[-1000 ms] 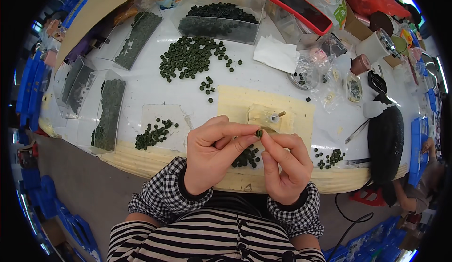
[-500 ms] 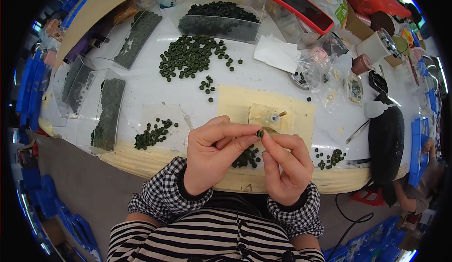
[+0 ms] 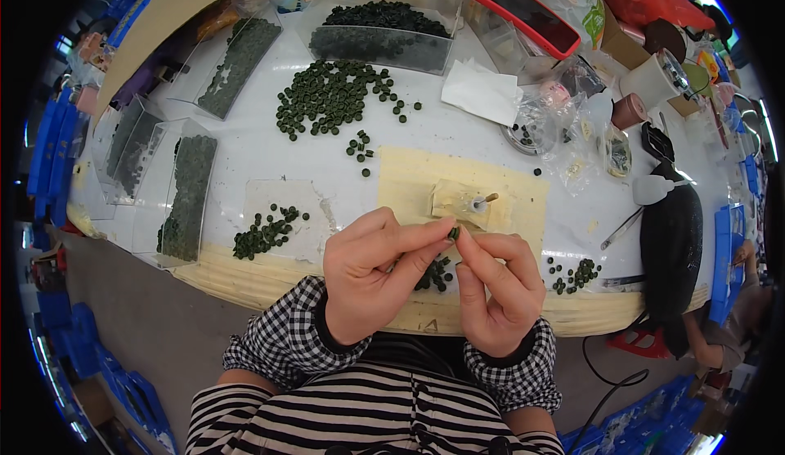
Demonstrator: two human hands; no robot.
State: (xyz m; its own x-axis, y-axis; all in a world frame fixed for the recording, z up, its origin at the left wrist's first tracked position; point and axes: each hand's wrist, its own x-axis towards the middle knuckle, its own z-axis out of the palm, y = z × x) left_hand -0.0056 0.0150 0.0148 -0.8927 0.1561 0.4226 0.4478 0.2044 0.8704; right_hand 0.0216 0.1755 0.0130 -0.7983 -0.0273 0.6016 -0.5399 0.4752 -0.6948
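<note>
Between the thumb and forefinger of my left hand (image 3: 364,271) is a small dark green round piece (image 3: 454,233). My right hand (image 3: 500,287) meets it from the right, its forefinger tip pressed to the piece and the other fingers curled in. The right thumb sits lower, and whatever may lie under it is hidden. Just beyond the fingertips stands a pale yellow block (image 3: 448,199) with a short brown peg (image 3: 491,198) on a cream sheet (image 3: 523,189). Below my hands lies a partly covered pile of similar green pieces (image 3: 437,273).
Loose green pieces form a large heap (image 3: 323,99), a left pile (image 3: 268,233) and a right pile (image 3: 582,273). Clear bins (image 3: 384,46) of pieces stand behind and to the left. Farther right are a red-edged phone (image 3: 519,13), white tissue (image 3: 481,94) and a black padded object (image 3: 670,246).
My left hand has dropped slightly and its fingers have shifted a little around the piece. My right hand stays almost in place.
</note>
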